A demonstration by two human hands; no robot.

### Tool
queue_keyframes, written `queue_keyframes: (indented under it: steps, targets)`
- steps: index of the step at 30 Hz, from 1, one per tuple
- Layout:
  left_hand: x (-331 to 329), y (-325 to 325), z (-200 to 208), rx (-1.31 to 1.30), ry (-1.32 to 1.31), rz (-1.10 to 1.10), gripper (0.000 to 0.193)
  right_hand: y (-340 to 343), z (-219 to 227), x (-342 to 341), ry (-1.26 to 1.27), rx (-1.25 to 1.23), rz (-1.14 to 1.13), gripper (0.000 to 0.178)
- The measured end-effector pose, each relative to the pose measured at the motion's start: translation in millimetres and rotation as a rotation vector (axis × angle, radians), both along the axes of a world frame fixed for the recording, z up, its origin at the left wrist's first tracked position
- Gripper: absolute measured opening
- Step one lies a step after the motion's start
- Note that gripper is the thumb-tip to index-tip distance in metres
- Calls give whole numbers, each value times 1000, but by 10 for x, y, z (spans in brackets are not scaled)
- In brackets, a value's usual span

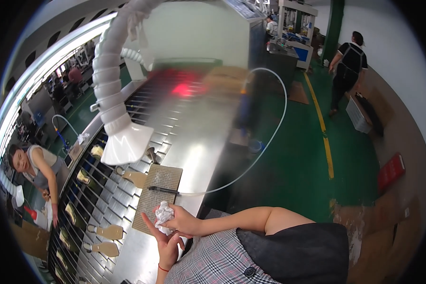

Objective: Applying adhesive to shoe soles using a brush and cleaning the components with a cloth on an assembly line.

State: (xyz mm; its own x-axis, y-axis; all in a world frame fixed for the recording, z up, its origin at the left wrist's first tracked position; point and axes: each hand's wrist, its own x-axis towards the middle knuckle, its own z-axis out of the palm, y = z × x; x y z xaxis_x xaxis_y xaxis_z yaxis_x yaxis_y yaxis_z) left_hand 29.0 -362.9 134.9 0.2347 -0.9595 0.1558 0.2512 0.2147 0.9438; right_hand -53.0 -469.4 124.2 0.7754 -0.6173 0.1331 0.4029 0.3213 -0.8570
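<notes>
A crumpled white cloth or tissue (pixel 164 215) is bunched in my right hand (pixel 184 221), whose fingers are closed round it. Just below, my left hand (pixel 167 248), with a thin red string at the wrist, has its index finger stretched out beside the wad and its other fingers apart. Both hands are over the near end of a corrugated cardboard sheet (pixel 157 196). On that sheet lies a black brush-like tool (pixel 163 190) joined to a thin white hose (pixel 222 190). A tan shoe sole (pixel 135 178) lies at the sheet's left edge.
More tan soles (pixel 110 232) and several dark shoe parts (pixel 72 214) lie on the slatted conveyor (pixel 99 199). A white duct hood (pixel 127 143) hangs over it. Beyond, a machine (pixel 199 38) glows red inside. One co-worker (pixel 45 165) stands across the line; another person (pixel 349 66) walks at right.
</notes>
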Motion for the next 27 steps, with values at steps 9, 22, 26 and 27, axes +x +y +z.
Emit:
queue_keyframes:
  steps: [9, 22, 26, 27]
  targets:
    - [-136, -147, 111, 26, 45, -30, 104, -170, -74, -137, -12, 85, -62, 40]
    - [82, 381, -16, 308, 113, 16, 73, -236, -291, -107, -77, 28, -120, 41]
    - [484, 715, -134, 485, -74, 124, 67, -225, -258, -36, 60, -189, 25, 60]
    - [601, 869, -116, 471, -126, 236, 64, -164, -284, 14, 179, -262, 97, 57]
